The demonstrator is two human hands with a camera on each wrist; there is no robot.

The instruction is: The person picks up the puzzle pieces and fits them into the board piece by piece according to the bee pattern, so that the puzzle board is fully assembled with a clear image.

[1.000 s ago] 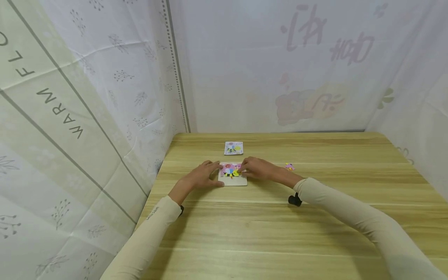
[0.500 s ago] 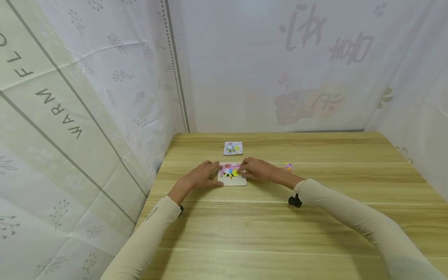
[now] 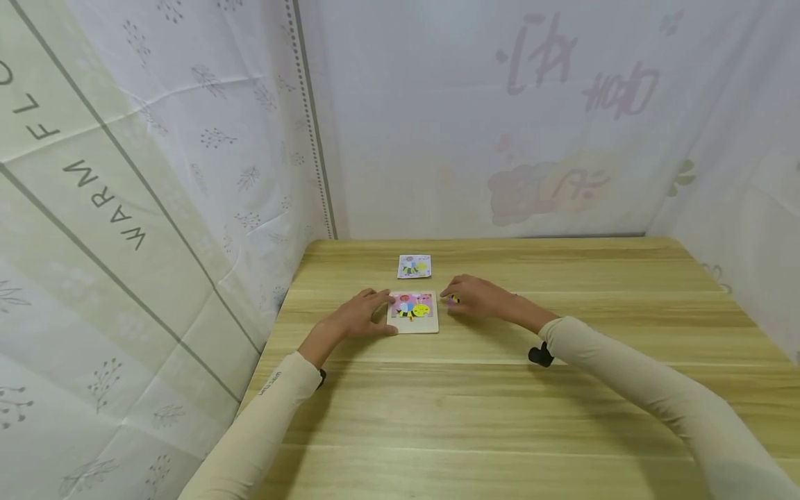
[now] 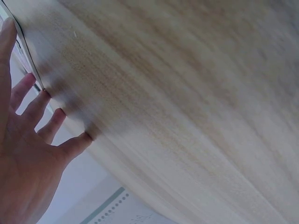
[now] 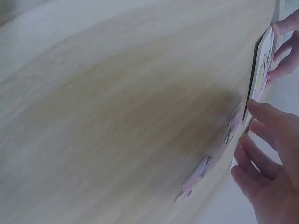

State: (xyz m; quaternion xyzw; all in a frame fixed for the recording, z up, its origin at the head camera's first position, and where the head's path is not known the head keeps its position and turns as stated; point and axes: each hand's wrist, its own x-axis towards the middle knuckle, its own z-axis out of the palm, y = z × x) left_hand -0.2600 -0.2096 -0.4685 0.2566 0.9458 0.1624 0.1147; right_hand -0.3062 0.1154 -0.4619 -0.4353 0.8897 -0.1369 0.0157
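In the head view a square jigsaw puzzle board (image 3: 413, 325) lies on the table. Bee-picture pieces fill its upper part, and its near strip is bare wood. My left hand (image 3: 361, 314) touches the board's left side, thumb at the near corner and fingers spread towards the far one; the left wrist view shows those fingers (image 4: 35, 109) fairly straight. Just right of the board, my right hand (image 3: 480, 298) hovers with loosely bent fingers over a loose puzzle piece (image 3: 454, 300). In the right wrist view this piece (image 5: 232, 125) lies near the fingertips, with a second piece (image 5: 194, 178) farther along.
Beyond the board lies a small card (image 3: 414, 267) with the same bee picture. The wooden table (image 3: 437, 410) extends towards me and to the right. Printed cloth curtains (image 3: 487, 125) hang along its back and sides.
My right hand has come off the board and moved right, beside the loose piece. The yellow bee's head it covered is now visible. My left hand stays in place.
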